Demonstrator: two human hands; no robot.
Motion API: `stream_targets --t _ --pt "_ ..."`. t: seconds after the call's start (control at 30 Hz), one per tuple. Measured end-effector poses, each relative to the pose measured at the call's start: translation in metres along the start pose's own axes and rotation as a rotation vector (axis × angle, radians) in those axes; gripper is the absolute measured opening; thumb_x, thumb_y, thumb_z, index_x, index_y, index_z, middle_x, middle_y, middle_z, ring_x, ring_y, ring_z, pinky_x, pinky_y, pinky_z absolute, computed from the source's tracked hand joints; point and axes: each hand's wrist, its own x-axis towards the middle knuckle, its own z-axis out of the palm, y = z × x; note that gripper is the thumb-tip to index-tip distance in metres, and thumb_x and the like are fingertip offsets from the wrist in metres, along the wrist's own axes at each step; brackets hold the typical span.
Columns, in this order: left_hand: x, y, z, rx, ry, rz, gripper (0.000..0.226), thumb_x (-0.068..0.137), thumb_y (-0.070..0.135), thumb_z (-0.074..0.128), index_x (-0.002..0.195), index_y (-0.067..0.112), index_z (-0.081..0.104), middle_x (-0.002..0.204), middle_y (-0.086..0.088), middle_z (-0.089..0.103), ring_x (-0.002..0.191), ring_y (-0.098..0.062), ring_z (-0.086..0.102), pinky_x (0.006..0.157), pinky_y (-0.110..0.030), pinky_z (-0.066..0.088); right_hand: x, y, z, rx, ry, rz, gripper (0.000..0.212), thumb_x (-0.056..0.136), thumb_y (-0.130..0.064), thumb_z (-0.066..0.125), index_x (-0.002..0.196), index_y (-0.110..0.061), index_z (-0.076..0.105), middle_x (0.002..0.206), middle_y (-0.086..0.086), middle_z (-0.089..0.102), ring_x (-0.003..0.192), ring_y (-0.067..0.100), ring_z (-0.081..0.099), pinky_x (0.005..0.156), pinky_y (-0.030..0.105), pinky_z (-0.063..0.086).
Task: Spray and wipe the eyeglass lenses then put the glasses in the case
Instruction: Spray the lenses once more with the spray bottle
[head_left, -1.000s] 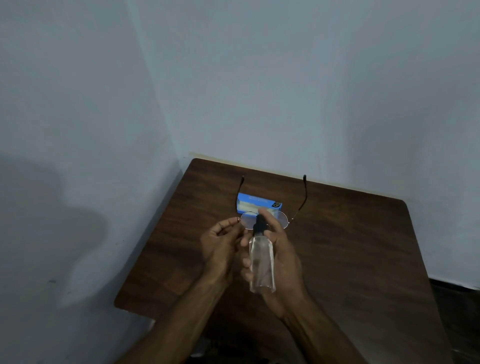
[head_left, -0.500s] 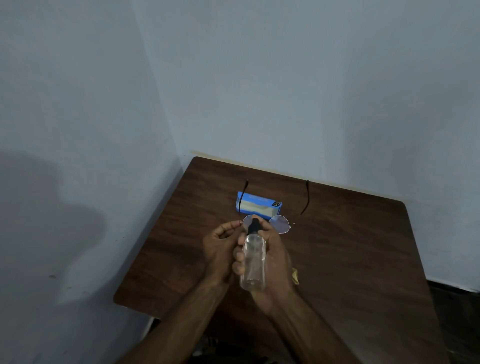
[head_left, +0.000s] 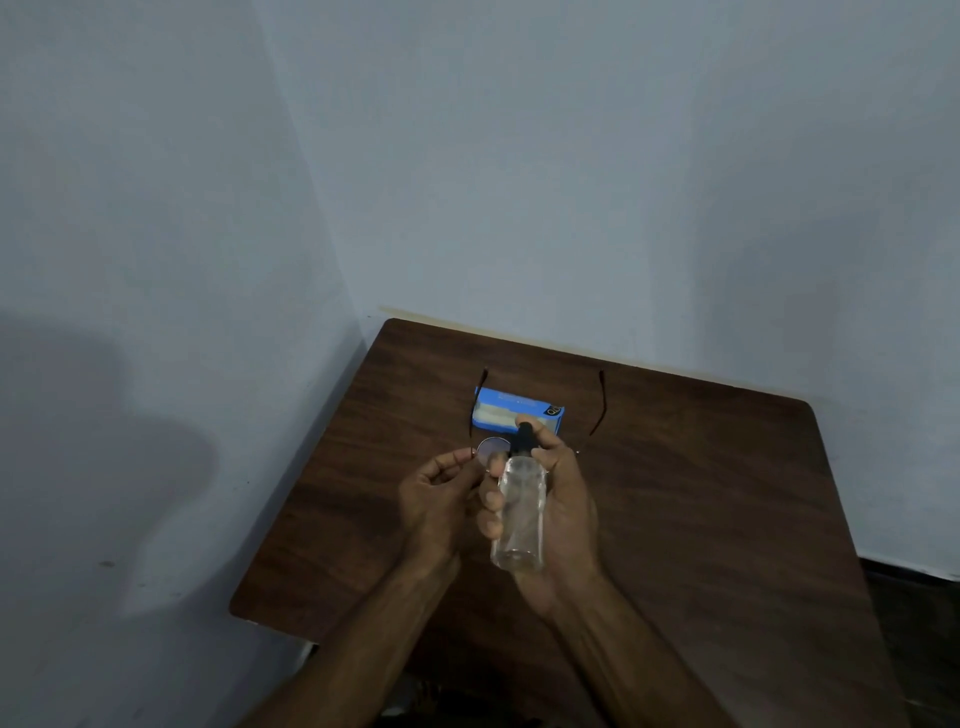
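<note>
The left hand (head_left: 441, 499) pinches the glasses (head_left: 491, 449) by the left rim. The right hand (head_left: 569, 512) is wrapped round a clear spray bottle (head_left: 519, 514), one finger on its black top. Both are held over the brown desk (head_left: 701, 493). A blue box (head_left: 519, 410) lies on the desk just behind the glasses, whose arms point at the wall.

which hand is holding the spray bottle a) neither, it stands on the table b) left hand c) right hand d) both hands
c: the right hand is wrapped round the spray bottle with a finger on its black nozzle, while the left hand pinches the glasses at the frame's edge.
</note>
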Motion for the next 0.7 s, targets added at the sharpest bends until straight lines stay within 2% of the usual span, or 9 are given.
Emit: stream_targets --t 0.07,0.13,0.2,0.3,0.4,0.5,0.57,0.6,0.7 --pt "0.002 -0.002 -0.001 -0.01 0.012 0.003 0.02 0.084 0.006 0.081 0.103 0.01 0.075 0.094 -0.011 0.08 0.085 -0.026 0.079 0.077 -0.041 0.065 -0.013 -0.004 0.009 -0.035 0.158 -0.059 0.038 0.107 -0.032 0.043 0.118 -0.007 0.071 0.091 0.015 0.073 0.072 0.03 0.074 0.063 0.043 0.063" --pt "0.005 -0.001 -0.001 -0.092 0.011 0.001 0.019 0.086 0.003 0.08 0.103 0.008 0.075 0.094 -0.012 0.081 0.083 -0.024 0.078 0.075 -0.036 0.066 -0.039 -0.002 0.014 -0.079 0.351 -0.255 0.031 0.105 -0.025 0.043 0.111 -0.02 0.073 0.076 0.015 0.065 0.046 0.026 0.064 0.04 0.034 0.054" --pt "0.009 -0.001 -0.002 -0.167 0.016 -0.005 0.018 0.087 0.0 0.078 0.104 0.004 0.074 0.099 -0.017 0.079 0.08 -0.021 0.076 0.069 -0.03 0.065 -0.055 -0.003 0.007 -0.067 0.404 -0.285 0.027 0.099 -0.027 0.054 0.124 -0.019 0.061 0.074 0.015 0.063 0.043 0.025 0.062 0.04 0.031 0.053" --pt "0.016 -0.003 -0.005 -0.185 0.015 0.004 0.017 0.088 0.0 0.078 0.104 0.004 0.074 0.102 -0.02 0.077 0.081 -0.021 0.075 0.068 -0.029 0.064 -0.059 -0.008 -0.023 -0.172 0.588 -0.262 0.044 0.095 -0.041 0.058 0.135 -0.023 0.059 0.078 -0.002 0.067 0.056 0.013 0.065 0.052 0.025 0.054" --pt "0.021 -0.008 -0.006 -0.159 0.022 0.008 0.018 0.087 0.001 0.078 0.104 0.005 0.074 0.101 -0.019 0.078 0.081 -0.022 0.075 0.068 -0.029 0.064 -0.056 -0.014 -0.025 -0.042 0.605 -0.217 0.037 0.087 -0.032 0.075 0.118 -0.013 0.069 0.069 0.006 0.066 0.048 0.017 0.063 0.043 0.027 0.053" --pt "0.024 -0.009 -0.005 -0.14 0.024 0.018 0.018 0.087 0.0 0.079 0.104 0.005 0.074 0.1 -0.019 0.078 0.08 -0.022 0.075 0.066 -0.029 0.063 -0.052 -0.018 -0.018 0.082 0.651 -0.325 0.017 0.102 -0.019 0.05 0.116 -0.016 0.059 0.067 0.014 0.061 0.04 0.022 0.059 0.035 0.027 0.049" --pt "0.025 -0.01 -0.005 -0.144 0.022 0.028 0.017 0.087 -0.001 0.077 0.103 0.004 0.074 0.098 -0.02 0.077 0.078 -0.022 0.074 0.064 -0.027 0.063 -0.047 -0.019 -0.022 0.12 0.611 -0.293 0.012 0.099 -0.02 0.05 0.107 -0.013 0.057 0.063 0.013 0.062 0.038 0.022 0.059 0.034 0.028 0.049" --pt "0.025 -0.011 -0.006 -0.144 0.023 0.035 0.017 0.088 -0.002 0.077 0.104 0.002 0.073 0.095 -0.019 0.076 0.077 -0.021 0.073 0.064 -0.027 0.064 -0.046 -0.021 -0.022 0.118 0.607 -0.276 0.015 0.094 -0.023 0.057 0.104 -0.013 0.056 0.062 0.012 0.062 0.038 0.023 0.06 0.034 0.028 0.049" --pt "0.025 -0.011 -0.008 -0.13 0.026 0.059 0.016 0.088 -0.002 0.076 0.104 0.0 0.073 0.09 -0.017 0.074 0.072 -0.018 0.072 0.066 -0.028 0.065 -0.043 -0.023 -0.02 0.092 0.621 -0.266 0.048 0.081 -0.028 0.078 0.119 -0.016 0.051 0.068 0.01 0.064 0.045 0.022 0.063 0.04 0.029 0.054"
